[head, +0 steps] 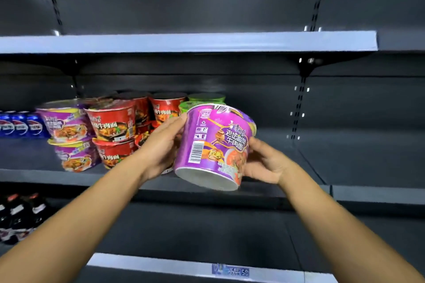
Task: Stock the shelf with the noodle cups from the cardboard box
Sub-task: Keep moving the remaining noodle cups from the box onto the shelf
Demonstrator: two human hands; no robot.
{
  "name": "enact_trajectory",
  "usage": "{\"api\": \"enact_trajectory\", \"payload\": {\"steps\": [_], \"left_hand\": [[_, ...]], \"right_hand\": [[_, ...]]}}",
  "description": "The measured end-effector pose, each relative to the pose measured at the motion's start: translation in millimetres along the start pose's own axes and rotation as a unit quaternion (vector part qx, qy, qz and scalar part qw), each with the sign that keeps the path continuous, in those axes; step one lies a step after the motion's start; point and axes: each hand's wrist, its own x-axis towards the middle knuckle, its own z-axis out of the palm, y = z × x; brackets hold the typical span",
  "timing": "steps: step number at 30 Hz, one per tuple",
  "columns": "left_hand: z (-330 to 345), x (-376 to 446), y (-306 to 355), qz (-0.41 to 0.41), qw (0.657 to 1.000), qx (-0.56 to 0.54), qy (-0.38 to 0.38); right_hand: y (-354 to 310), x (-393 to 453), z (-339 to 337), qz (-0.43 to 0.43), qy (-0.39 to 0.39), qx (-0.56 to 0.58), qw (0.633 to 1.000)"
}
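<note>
Both hands — left hand [161, 145], right hand [264, 163] — clasp a tilted purple paper noodle cup [213, 145] above the dark metal shelf's [276, 188] front edge, probably aiming beside the stacked red cups [110, 122].

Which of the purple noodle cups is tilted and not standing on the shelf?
The purple cup held between the left hand and right hand. It leans with its white base showing, while the two stacked purple cups stand upright at the left.

blue cans [13, 124] cut by L edge | price tag [230, 271] blurred (unreadable) | rear cups [208, 98] hidden
</note>
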Motion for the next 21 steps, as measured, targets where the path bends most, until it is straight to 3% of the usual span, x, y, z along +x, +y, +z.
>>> {"api": "enact_trajectory", "payload": {"steps": [5, 11, 21], "left_hand": [[8, 5, 6, 0.047, 0.997, 0.023, 0.064], [28, 14, 4, 0.034, 0.997, 0.017, 0.074], [83, 42, -9, 0.067, 0.997, 0.039, -0.028]], "right_hand": [[-29, 2, 27, -0.062, 0.081, -0.005, 0.995], [-43, -9, 37, -0.12, 0.167, -0.064, 0.977], [-69, -16, -10, -0.112, 0.249, -0.119, 0.955]]}}
